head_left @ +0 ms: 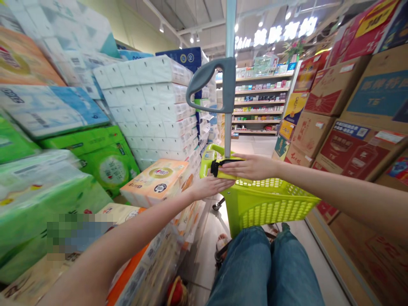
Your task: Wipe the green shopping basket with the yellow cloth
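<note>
A lime-green shopping cart (236, 212) stands right in front of my knees, its perforated basket opening to the right. On the near top edge of the cart lies my right hand (248, 166), flat, with its fingers stretched to the left. Below it and slightly nearer, my left hand (212, 187) reaches in from the left with straight fingers pointing right. The fingers of both hands are close together at the cart's rim, and neither grips it. A black clip or strap piece (214, 168) sits by the right fingertips. Behind the hands rises a grey pole (228, 131) with a grey loop handle (232, 85).
Stacked tissue packs (149, 110) line the left side, with an orange tissue pack (156, 176) close to my left forearm. Cardboard boxes (347, 148) are piled along the right. Shelves of small goods (258, 102) stand at the aisle's far end.
</note>
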A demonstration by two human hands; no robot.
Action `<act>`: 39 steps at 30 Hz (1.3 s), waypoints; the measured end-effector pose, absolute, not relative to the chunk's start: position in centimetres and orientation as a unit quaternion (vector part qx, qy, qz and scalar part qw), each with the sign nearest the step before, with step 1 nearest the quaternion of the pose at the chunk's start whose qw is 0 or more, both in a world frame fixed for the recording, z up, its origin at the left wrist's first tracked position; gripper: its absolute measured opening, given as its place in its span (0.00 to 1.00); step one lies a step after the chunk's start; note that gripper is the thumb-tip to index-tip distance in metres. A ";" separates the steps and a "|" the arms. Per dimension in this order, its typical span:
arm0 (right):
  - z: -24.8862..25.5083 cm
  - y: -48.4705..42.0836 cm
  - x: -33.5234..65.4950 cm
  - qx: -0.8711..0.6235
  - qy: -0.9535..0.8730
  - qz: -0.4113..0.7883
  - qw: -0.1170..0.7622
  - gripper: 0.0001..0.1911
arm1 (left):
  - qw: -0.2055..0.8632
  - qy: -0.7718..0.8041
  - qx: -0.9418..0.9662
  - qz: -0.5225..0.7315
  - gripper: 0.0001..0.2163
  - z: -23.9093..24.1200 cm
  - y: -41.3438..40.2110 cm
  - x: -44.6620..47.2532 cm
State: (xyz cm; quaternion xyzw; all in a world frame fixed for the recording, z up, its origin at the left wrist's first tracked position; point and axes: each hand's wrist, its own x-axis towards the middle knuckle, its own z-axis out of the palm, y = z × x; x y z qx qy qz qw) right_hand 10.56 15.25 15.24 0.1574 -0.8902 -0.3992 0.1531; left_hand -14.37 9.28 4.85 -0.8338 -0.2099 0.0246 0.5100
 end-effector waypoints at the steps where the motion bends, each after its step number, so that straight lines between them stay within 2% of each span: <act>1: 16.1 15.3 10.7 0.158 -0.889 -0.404 0.148 0.27 | 0.515 -0.203 -0.833 0.014 0.28 4.9 9.3 -14.4; 6: 24.0 15.5 11.1 0.089 -0.883 -0.433 0.159 0.32 | 0.534 -0.187 -0.825 -0.003 0.25 5.2 9.1 -14.4; 9: 26.5 15.3 11.1 0.072 -0.889 -0.413 0.184 0.34 | 0.519 -0.190 -0.833 0.000 0.26 5.2 9.1 -14.4; 12: 25.5 15.1 10.9 0.059 -0.895 -0.387 0.214 0.36 | 0.510 -0.192 -0.839 -0.004 0.26 5.1 9.1 -14.4; 15: 21.8 15.0 10.7 0.047 -0.900 -0.360 0.241 0.36 | 0.516 -0.194 -0.834 -0.005 0.26 5.1 9.2 -14.4; 19: 16.0 14.9 10.6 0.092 -0.915 -0.330 0.211 0.32 | 0.513 -0.196 -0.835 0.009 0.27 4.5 9.5 -14.6; 22: 14.2 15.0 10.6 0.139 -0.920 -0.322 0.176 0.30 | 0.491 -0.221 -0.842 0.020 0.29 4.2 9.6 -14.7; 26: 16.9 15.4 10.7 0.164 -0.922 -0.315 0.155 0.30 | 0.500 -0.213 -0.839 0.017 0.27 4.6 9.3 -14.5; 33: 24.4 15.5 10.8 0.092 -0.918 -0.353 0.153 0.34 | 0.538 -0.187 -0.822 -0.012 0.25 5.2 9.1 -14.4; 36: 25.0 15.3 10.5 0.084 -0.916 -0.356 0.165 0.34 | 0.542 -0.187 -0.819 -0.011 0.25 5.1 9.1 -14.4; 39: 23.3 15.2 10.3 0.078 -0.914 -0.354 0.180 0.33 | 0.545 -0.191 -0.816 -0.008 0.24 5.0 9.1 -14.3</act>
